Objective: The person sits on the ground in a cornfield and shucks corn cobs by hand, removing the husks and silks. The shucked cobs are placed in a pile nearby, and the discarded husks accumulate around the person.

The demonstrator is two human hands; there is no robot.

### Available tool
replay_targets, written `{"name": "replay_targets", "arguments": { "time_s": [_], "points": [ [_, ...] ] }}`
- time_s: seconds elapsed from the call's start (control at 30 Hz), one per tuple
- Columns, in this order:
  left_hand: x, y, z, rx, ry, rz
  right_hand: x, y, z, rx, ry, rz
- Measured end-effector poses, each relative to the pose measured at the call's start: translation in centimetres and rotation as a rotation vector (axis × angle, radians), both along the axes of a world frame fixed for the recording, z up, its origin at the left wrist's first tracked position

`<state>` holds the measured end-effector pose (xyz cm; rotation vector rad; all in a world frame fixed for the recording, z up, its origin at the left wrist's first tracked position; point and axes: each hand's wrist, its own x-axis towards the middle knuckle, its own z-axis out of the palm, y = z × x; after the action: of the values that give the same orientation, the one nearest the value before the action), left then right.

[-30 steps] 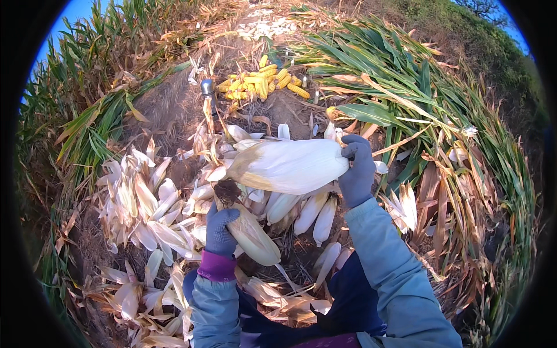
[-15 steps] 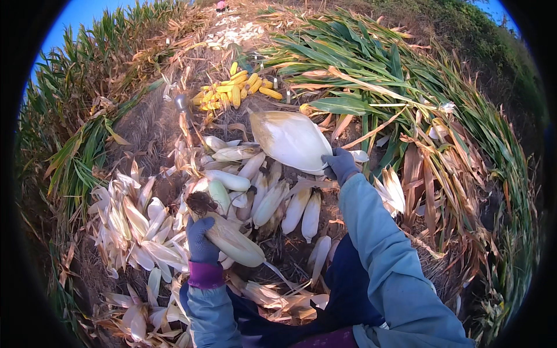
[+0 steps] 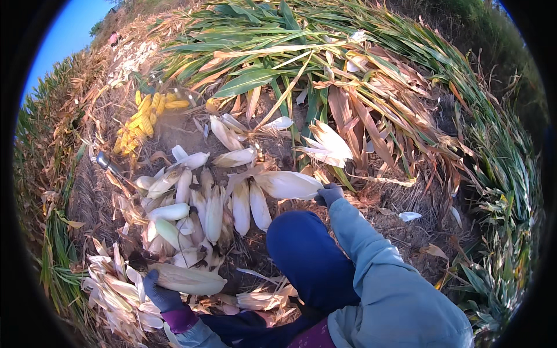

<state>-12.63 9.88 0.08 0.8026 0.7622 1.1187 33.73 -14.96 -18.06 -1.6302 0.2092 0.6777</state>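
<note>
My left hand point(image 3: 161, 292), in a dark grey glove, is closed around the silk end of a corn ear point(image 3: 194, 281). A thin pale husk still wraps that ear, and it lies sideways at the lower left. Out to the right, the gloved fingers of my right hand point(image 3: 330, 195) pinch the end of a broad, cream corn husk point(image 3: 288, 185). That husk stretches leftward over the pile's right edge. Between my hands lies a heap of corn ears in their husks point(image 3: 213, 216), pale green to straw-coloured.
Bare yellow cobs point(image 3: 139, 123) are piled at the far left, near a dark rod-like thing with a rounded head point(image 3: 105, 160). Loose husks point(image 3: 113, 287) spread at the lower left. Cut green and dry stalks point(image 3: 255, 81) cross the back. My bent knee point(image 3: 310, 255) rises between my arms.
The view has swung right, so the piles sit further left. My right hand has lowered the husk, which now looks narrower. My left hand still grips the corn ear, now nearer the lower edge.
</note>
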Motion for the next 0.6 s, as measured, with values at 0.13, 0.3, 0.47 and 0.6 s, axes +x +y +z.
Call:
{"name": "replay_targets", "arguments": {
  "time_s": [0.13,0.3,0.47,0.6],
  "points": [
    [0.4,0.3,-0.3,-0.034,0.019,-0.011,2.2,-3.6,-0.3,0.037,0.011,-0.259],
    [1.4,0.2,-0.5,-0.019,0.018,-0.011,9.6,-3.3,2.5,0.024,-0.191,-0.357],
    [1.8,-0.3,0.0,0.009,0.032,-0.03,12.2,-1.4,6.3,-0.199,-0.258,-0.355],
    [2.8,-0.3,-0.2,-0.017,-0.034,-0.06,16.7,-5.1,-2.2,-0.457,-0.499,-0.29]
  ]
}}
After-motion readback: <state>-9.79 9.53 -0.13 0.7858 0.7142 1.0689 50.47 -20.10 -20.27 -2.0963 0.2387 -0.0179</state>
